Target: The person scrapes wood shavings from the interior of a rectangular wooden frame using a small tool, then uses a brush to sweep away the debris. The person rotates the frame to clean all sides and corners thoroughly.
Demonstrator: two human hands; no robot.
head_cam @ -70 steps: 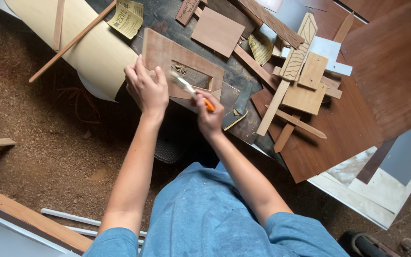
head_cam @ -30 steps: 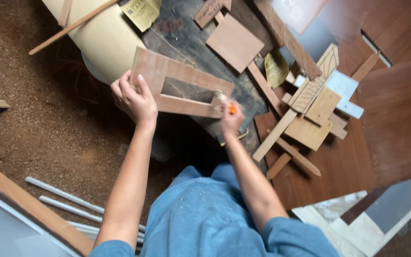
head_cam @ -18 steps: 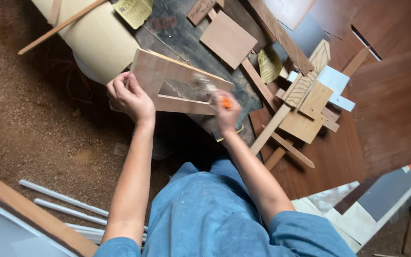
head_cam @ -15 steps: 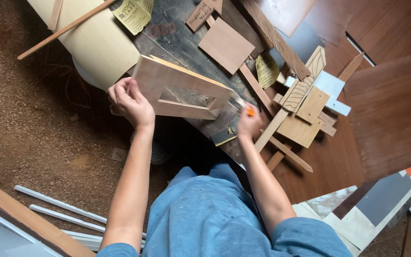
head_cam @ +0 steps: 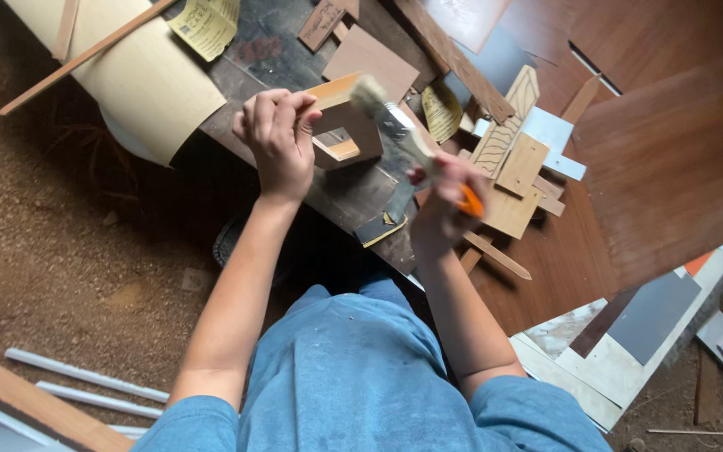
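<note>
The person wears a blue short-sleeved shirt (head_cam: 353,377) of a denim-like cloth (faded, with small pale specks across the front). Its sleeves end above the elbows, leaving both forearms bare. The left hand (head_cam: 278,142) and right hand (head_cam: 441,205) are bare too: no gloves, rings or watch in sight.

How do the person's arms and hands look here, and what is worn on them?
Both arms are bare from the short blue sleeves down. The left hand and the right hand wear no gloves. I see no watch, bracelet or ring, though the right hand is a little blurred. The shirt is plain light blue fabric, without visible markings.
</note>
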